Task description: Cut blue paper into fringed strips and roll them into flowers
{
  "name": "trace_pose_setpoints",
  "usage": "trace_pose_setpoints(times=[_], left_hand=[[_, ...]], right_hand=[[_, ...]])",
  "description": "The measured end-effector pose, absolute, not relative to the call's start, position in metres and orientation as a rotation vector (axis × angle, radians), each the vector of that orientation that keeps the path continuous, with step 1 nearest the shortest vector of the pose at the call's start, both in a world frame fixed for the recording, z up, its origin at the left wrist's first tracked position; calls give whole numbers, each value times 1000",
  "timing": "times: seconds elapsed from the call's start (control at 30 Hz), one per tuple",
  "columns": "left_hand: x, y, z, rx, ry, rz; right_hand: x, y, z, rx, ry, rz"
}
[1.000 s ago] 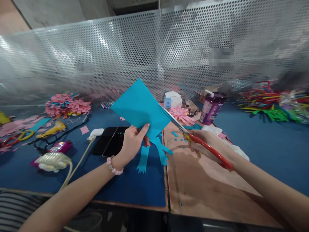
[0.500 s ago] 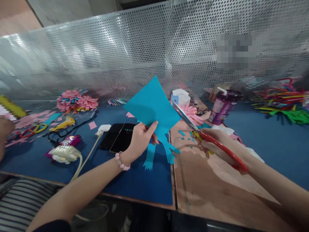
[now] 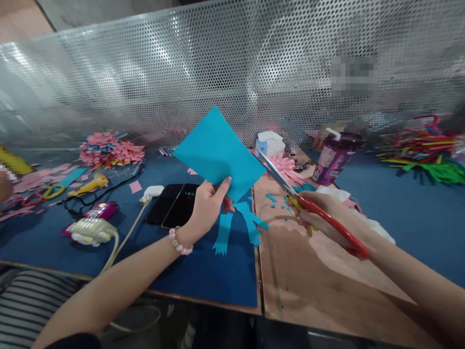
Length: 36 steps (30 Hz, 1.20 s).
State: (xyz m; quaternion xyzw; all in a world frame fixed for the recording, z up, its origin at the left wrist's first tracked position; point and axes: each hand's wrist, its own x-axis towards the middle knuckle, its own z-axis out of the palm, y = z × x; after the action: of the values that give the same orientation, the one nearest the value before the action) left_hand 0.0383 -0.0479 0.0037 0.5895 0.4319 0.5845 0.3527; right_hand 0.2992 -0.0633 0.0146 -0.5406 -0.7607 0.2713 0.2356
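My left hand (image 3: 210, 206) pinches a square of blue paper (image 3: 218, 150) near its lower corner, thumb in front. The sheet is held up with one corner pointing upward. Around red-handled scissors (image 3: 319, 208) my right hand (image 3: 327, 213) is closed, and a bit of yellow shows at its fingers. The blades point up and left, their tips close to the sheet's right edge; whether they touch it I cannot tell. Beneath the sheet, blue paper cutouts (image 3: 223, 232) with jagged ends lie on the blue table surface (image 3: 218, 281).
Small blue scraps (image 3: 271, 198) lie on the bare wood. Behind are a pink paper flower (image 3: 285, 169), a tissue box (image 3: 271, 144) and a purple cup (image 3: 336, 157). Leftward lie a black phone (image 3: 178, 206), a power strip (image 3: 92, 230) and a yellow glue gun (image 3: 89, 185). Perforated metal (image 3: 218, 63) stands behind.
My left hand and the blue square have moved left and tilted slightly, away from the scissors. The scissors have hardly moved. The whole view has shifted a little.
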Motion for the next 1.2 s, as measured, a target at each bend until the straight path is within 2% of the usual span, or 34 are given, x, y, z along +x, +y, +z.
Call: trace_pose_setpoints(times=[0.37, 0.77, 0.9, 0.97, 1.13, 1.2], left_hand=[[41, -53, 7, 1585, 1206, 1492], [45, -55, 2, 1611, 1239, 1413], [36, -45, 8, 1621, 1273, 1393], [18, -28, 12, 1677, 1326, 1264], [-46, 26, 1, 1722, 1429, 611], [-60, 38, -8, 1712, 1490, 584]], right_hand=[[298, -64, 17, -1489, -2097, 796], [296, -63, 17, -1467, -2156, 628], [301, -59, 13, -1521, -2147, 402], [304, -55, 12, -1611, -2165, 225], [303, -54, 8, -1912, -2365, 36], [300, -57, 7, -1939, -2472, 5]])
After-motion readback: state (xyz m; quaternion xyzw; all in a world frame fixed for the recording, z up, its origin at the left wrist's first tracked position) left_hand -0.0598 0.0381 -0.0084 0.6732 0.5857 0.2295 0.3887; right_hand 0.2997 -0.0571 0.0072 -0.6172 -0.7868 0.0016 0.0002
